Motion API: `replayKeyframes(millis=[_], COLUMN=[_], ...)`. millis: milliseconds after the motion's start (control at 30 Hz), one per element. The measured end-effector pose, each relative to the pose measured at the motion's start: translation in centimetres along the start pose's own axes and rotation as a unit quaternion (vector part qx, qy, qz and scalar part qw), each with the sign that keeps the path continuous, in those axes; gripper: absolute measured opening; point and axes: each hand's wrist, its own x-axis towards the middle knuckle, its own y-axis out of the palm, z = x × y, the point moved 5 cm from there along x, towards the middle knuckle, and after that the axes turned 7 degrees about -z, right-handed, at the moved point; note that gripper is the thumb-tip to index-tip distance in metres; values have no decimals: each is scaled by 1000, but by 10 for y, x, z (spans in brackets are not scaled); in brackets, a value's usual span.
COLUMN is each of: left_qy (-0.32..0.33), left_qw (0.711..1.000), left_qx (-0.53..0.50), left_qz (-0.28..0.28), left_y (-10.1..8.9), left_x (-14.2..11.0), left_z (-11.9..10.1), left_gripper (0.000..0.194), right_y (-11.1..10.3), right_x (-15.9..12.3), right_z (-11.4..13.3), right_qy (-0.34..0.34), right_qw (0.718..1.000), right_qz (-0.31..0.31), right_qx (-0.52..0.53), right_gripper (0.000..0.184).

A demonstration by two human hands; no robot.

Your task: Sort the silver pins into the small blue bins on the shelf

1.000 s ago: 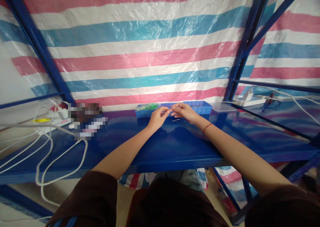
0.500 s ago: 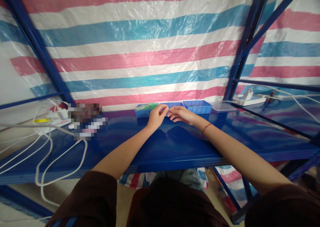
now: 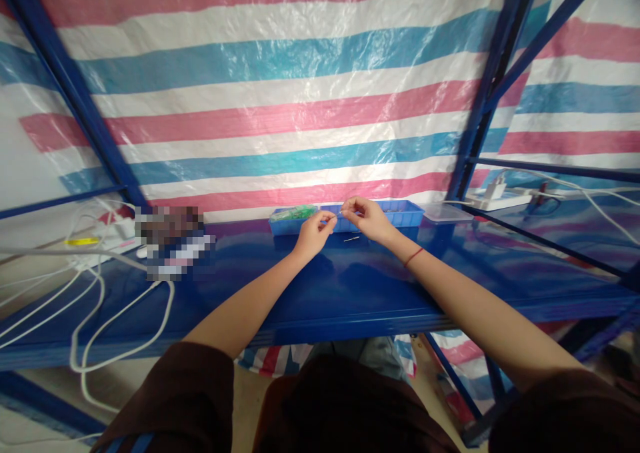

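My left hand (image 3: pixel 315 233) is closed in a pinch in front of the blue bins, its fingertips pressed on something too small to make out. Facing it, my right hand (image 3: pixel 369 220) pinches with thumb and forefinger near the left fingertips; what lies between them is tiny and pale. On the blue tabletop just below the right hand rests a thin metallic pin-like piece (image 3: pixel 352 239). Behind the hands stand a left blue bin (image 3: pixel 283 226) holding green pieces (image 3: pixel 300 212), a middle blue bin (image 3: pixel 342 225) partly hidden by the hands, and a right blue bin (image 3: pixel 407 218).
A clear plastic lid (image 3: pixel 447 213) lies right of the bins. White power strips stand at the far left (image 3: pixel 107 243) and right (image 3: pixel 503 200), with a loose white cable (image 3: pixel 173 306) over the front left edge. Blue metal posts and striped sheeting (image 3: pixel 300 106) close the back.
My right hand has lifted slightly, and its fingers have curled from loosely stretched into a pinch. The thin metallic piece on the table has come into sight. My left hand has hardly moved.
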Motion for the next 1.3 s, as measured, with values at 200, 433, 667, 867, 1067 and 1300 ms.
replayKeyframes(millis=[200, 433, 667, 867, 1067, 1300], left_qy=[-50, 18, 122, 123, 91, -48], left_qw=[997, 990, 932, 916, 928, 989], left_qx=[-5, 96, 259, 285, 266, 99], left_qz=[53, 103, 224, 255, 246, 98], left_y=[9, 12, 22, 22, 22, 11], left_x=[-4, -8, -16, -16, -15, -7], left_z=[12, 5, 8, 10, 14, 19], left_gripper=[26, 24, 22, 27, 26, 36], right_y=[-6, -79, -80, -15, 2, -3], right_x=[0, 12, 16, 0, -9, -3], right_z=[14, -26, -36, -34, -48, -37], right_qy=[-77, -32, -16, -35, -32, 52], right_qw=[986, 913, 883, 891, 868, 966], right_qz=[-6, -197, -56, 271, 320, 202], right_qx=[-147, -355, -467, -363, -379, -155], right_gripper=[19, 22, 23, 24, 20, 17])
